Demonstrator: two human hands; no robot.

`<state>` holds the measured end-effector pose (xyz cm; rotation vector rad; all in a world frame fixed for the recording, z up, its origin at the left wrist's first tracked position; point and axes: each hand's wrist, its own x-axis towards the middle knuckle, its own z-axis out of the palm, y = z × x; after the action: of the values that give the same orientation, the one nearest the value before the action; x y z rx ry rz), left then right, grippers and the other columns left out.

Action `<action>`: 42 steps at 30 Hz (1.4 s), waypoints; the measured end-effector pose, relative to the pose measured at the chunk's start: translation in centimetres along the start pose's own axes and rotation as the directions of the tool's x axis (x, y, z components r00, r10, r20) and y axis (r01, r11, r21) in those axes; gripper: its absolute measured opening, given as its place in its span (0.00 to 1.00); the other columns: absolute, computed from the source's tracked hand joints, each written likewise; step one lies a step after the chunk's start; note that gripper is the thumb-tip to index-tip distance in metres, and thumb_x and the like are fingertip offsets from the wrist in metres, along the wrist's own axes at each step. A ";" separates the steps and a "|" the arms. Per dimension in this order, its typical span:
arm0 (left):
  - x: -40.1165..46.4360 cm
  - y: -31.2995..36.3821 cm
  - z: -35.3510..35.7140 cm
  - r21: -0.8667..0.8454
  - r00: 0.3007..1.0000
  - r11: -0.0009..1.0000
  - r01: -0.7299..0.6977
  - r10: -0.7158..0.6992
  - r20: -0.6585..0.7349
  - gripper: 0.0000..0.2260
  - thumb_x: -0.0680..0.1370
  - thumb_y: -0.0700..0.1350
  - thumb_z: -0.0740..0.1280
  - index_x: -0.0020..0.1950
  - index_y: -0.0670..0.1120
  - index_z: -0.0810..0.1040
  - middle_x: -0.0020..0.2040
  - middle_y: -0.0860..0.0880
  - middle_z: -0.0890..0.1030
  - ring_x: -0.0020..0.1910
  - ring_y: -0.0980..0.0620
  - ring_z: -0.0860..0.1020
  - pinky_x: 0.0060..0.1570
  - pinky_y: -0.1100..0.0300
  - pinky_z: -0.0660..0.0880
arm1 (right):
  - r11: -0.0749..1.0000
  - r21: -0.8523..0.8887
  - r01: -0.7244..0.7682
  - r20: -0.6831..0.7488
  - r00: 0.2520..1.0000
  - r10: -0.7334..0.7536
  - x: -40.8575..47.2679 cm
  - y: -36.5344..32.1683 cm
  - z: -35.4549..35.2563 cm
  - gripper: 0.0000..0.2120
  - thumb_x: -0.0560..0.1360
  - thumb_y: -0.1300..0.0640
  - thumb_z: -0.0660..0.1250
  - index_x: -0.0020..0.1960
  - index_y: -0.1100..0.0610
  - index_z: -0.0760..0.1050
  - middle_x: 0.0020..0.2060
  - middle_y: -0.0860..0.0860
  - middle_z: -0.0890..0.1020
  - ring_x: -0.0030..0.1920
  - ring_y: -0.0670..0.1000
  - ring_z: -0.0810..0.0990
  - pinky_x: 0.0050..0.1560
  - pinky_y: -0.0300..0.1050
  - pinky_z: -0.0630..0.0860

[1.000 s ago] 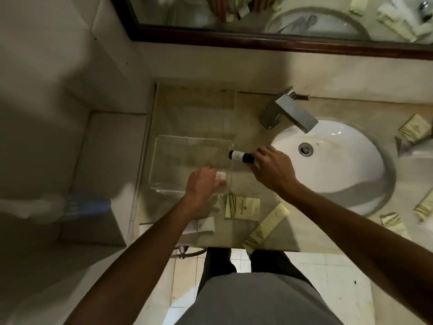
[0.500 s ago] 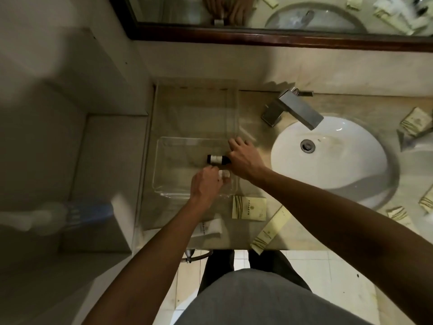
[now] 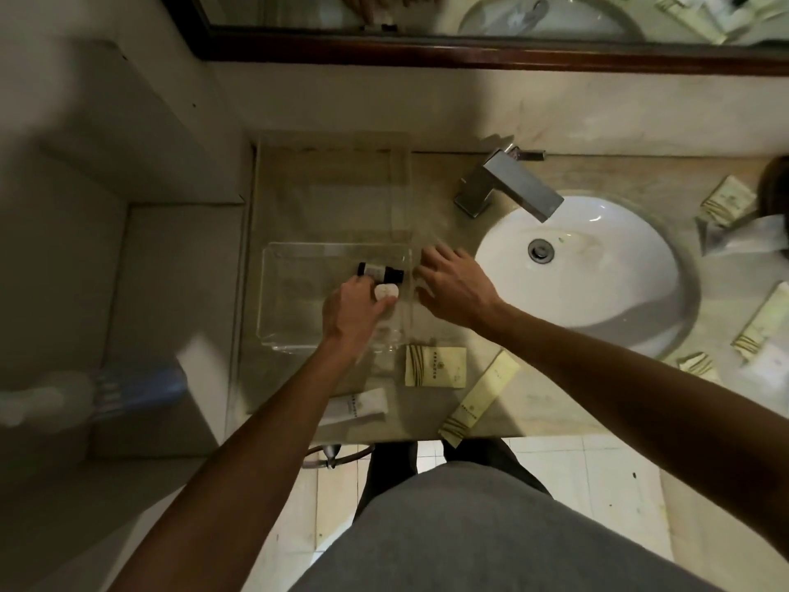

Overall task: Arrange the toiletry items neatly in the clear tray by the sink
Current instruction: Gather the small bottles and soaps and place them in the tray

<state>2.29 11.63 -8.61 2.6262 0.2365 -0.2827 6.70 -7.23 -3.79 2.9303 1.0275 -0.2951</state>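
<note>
A clear tray (image 3: pixel 290 335) sits on the counter left of the sink (image 3: pixel 606 258). Inside it lies a small dark bottle (image 3: pixel 380 272) on its side, and right below it a small white round item (image 3: pixel 386 291). My left hand (image 3: pixel 352 309) is over the tray with its fingers on the white round item and touching the bottle. My right hand (image 3: pixel 454 284) hovers just outside the tray's right wall, fingers spread, holding nothing. A cream sachet (image 3: pixel 434 366), a long cream packet (image 3: pixel 480 397) and a white tube (image 3: pixel 363 405) lie on the counter in front.
A square metal faucet (image 3: pixel 510 188) stands behind the sink. More cream packets (image 3: pixel 728 200) (image 3: pixel 764 322) lie right of the basin. A mirror with a dark wood frame (image 3: pixel 469 53) runs along the back wall. The counter's front edge is near the long packet.
My right hand carried the dark bottle from beside the sink into the tray, let it go and pulled back to the right. My left hand stayed in the tray on the white item.
</note>
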 end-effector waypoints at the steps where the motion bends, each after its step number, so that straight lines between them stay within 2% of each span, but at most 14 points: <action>1: -0.7 -0.1 0.0 0.011 0.998 0.999 -0.041 0.041 -0.046 0.15 0.75 0.59 0.69 0.52 0.49 0.79 0.47 0.51 0.80 0.42 0.51 0.78 0.40 0.53 0.78 | 1.000 0.002 0.025 0.018 1.000 -0.025 -1.4 0.1 0.3 0.20 0.77 0.45 0.65 0.65 0.53 0.76 0.59 0.55 0.76 0.56 0.55 0.74 0.53 0.50 0.75; 3: -2.5 -0.2 0.1 0.113 0.965 0.973 -0.201 0.217 -0.151 0.15 0.76 0.58 0.67 0.54 0.48 0.78 0.48 0.50 0.79 0.42 0.51 0.77 0.38 0.55 0.77 | 0.997 0.018 0.068 0.089 0.994 -0.070 -4.6 0.0 1.6 0.20 0.77 0.40 0.62 0.60 0.53 0.77 0.56 0.54 0.77 0.53 0.54 0.73 0.52 0.50 0.74; 5: -4.3 -0.1 0.6 0.189 0.877 0.895 -0.405 0.438 -0.196 0.14 0.77 0.55 0.68 0.55 0.46 0.78 0.49 0.47 0.79 0.43 0.49 0.76 0.39 0.55 0.75 | 0.997 0.045 0.066 0.194 0.978 -0.073 -7.8 -0.3 3.3 0.28 0.74 0.33 0.60 0.60 0.54 0.76 0.56 0.53 0.76 0.53 0.54 0.72 0.54 0.51 0.73; 7: -6.0 0.4 1.9 0.240 0.753 0.749 -0.617 0.651 -0.096 0.16 0.75 0.52 0.70 0.57 0.45 0.77 0.51 0.45 0.79 0.47 0.46 0.77 0.44 0.53 0.75 | 0.998 0.051 0.032 0.282 0.958 -0.045 -10.2 -0.6 5.3 0.39 0.68 0.27 0.60 0.65 0.56 0.74 0.57 0.54 0.75 0.54 0.55 0.73 0.56 0.52 0.73; 9: -8.0 0.9 4.1 0.260 0.662 0.629 -0.733 0.747 0.062 0.21 0.73 0.54 0.70 0.61 0.44 0.76 0.56 0.44 0.79 0.53 0.45 0.77 0.51 0.51 0.74 | 0.999 0.051 -0.019 0.311 0.950 0.003 -11.8 -0.9 6.6 0.43 0.65 0.27 0.65 0.68 0.57 0.72 0.59 0.55 0.75 0.55 0.56 0.74 0.55 0.52 0.73; 11: -9.5 1.4 6.0 0.269 0.683 0.633 -0.726 0.710 0.172 0.25 0.71 0.55 0.71 0.63 0.45 0.75 0.61 0.43 0.78 0.59 0.44 0.76 0.58 0.50 0.71 | 0.997 0.066 -0.046 0.264 0.964 0.027 -12.7 -1.0 7.2 0.41 0.64 0.31 0.70 0.68 0.57 0.72 0.60 0.56 0.76 0.55 0.57 0.75 0.54 0.53 0.73; 15: -10.8 3.0 7.2 0.298 0.817 0.762 -0.575 0.521 0.247 0.30 0.73 0.58 0.68 0.70 0.44 0.70 0.67 0.43 0.75 0.64 0.45 0.74 0.63 0.48 0.70 | 0.988 0.155 -0.029 0.156 0.988 0.004 -13.2 -0.3 6.8 0.38 0.66 0.34 0.71 0.67 0.56 0.72 0.59 0.56 0.76 0.55 0.57 0.75 0.53 0.53 0.74; 19: -12.7 5.1 7.9 0.192 0.726 0.702 -0.686 0.644 0.242 0.20 0.76 0.54 0.65 0.63 0.44 0.74 0.59 0.43 0.78 0.55 0.44 0.76 0.54 0.50 0.74 | 0.973 0.161 0.166 0.168 0.967 -0.193 -16.5 2.3 6.9 0.30 0.69 0.38 0.69 0.64 0.54 0.76 0.59 0.55 0.77 0.56 0.56 0.76 0.56 0.52 0.75; 21: -13.7 5.9 8.5 0.204 0.688 0.659 -0.724 0.670 0.277 0.18 0.74 0.54 0.65 0.58 0.44 0.76 0.53 0.44 0.78 0.50 0.46 0.76 0.49 0.52 0.74 | 0.973 0.159 0.167 0.198 0.960 -0.197 -18.3 3.6 7.5 0.27 0.71 0.41 0.70 0.65 0.53 0.75 0.61 0.56 0.78 0.58 0.58 0.76 0.58 0.53 0.75; 28: -14.0 7.2 9.9 0.208 0.743 0.731 -0.649 0.553 0.376 0.19 0.71 0.56 0.68 0.53 0.44 0.75 0.50 0.45 0.77 0.48 0.47 0.75 0.47 0.52 0.74 | 0.988 0.089 0.129 0.299 0.942 -0.150 -17.0 3.1 7.4 0.40 0.56 0.34 0.79 0.60 0.57 0.78 0.57 0.56 0.80 0.55 0.57 0.80 0.58 0.52 0.77; 33: -14.0 7.8 9.9 0.198 0.766 0.782 -0.590 0.465 0.444 0.18 0.66 0.51 0.74 0.49 0.45 0.75 0.43 0.46 0.78 0.41 0.48 0.76 0.39 0.56 0.74 | 0.982 0.064 0.177 0.334 0.924 -0.188 -17.3 2.7 8.5 0.36 0.58 0.32 0.77 0.54 0.58 0.79 0.50 0.55 0.82 0.50 0.57 0.80 0.54 0.51 0.77; 37: -14.4 8.2 10.8 0.231 0.748 0.740 -0.632 0.503 0.432 0.15 0.68 0.46 0.74 0.52 0.44 0.77 0.43 0.46 0.79 0.37 0.49 0.76 0.33 0.57 0.74 | 0.974 0.065 0.218 0.213 0.950 -0.227 -18.0 2.7 8.6 0.29 0.59 0.34 0.77 0.51 0.54 0.82 0.46 0.52 0.83 0.46 0.54 0.81 0.52 0.47 0.75; 40: -14.1 8.2 9.5 0.265 0.723 0.680 -0.684 0.581 0.373 0.09 0.71 0.43 0.69 0.50 0.45 0.77 0.42 0.47 0.79 0.36 0.50 0.76 0.34 0.57 0.73 | 0.956 0.097 0.278 -0.022 0.961 -0.277 -17.7 2.4 8.1 0.19 0.70 0.42 0.69 0.52 0.55 0.83 0.49 0.52 0.85 0.48 0.55 0.83 0.54 0.48 0.78; 42: -13.1 7.3 6.8 0.201 0.736 0.714 -0.671 0.606 0.303 0.09 0.71 0.45 0.67 0.50 0.44 0.76 0.43 0.46 0.79 0.39 0.48 0.77 0.39 0.55 0.74 | 0.949 0.193 0.248 -0.160 0.962 -0.219 -16.5 1.4 7.2 0.15 0.71 0.49 0.71 0.52 0.57 0.82 0.45 0.54 0.85 0.44 0.56 0.84 0.49 0.48 0.80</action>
<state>-9.79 0.52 -8.03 2.7363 -0.8620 -0.3728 -6.26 -19.10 -7.87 3.0504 1.4557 -0.2220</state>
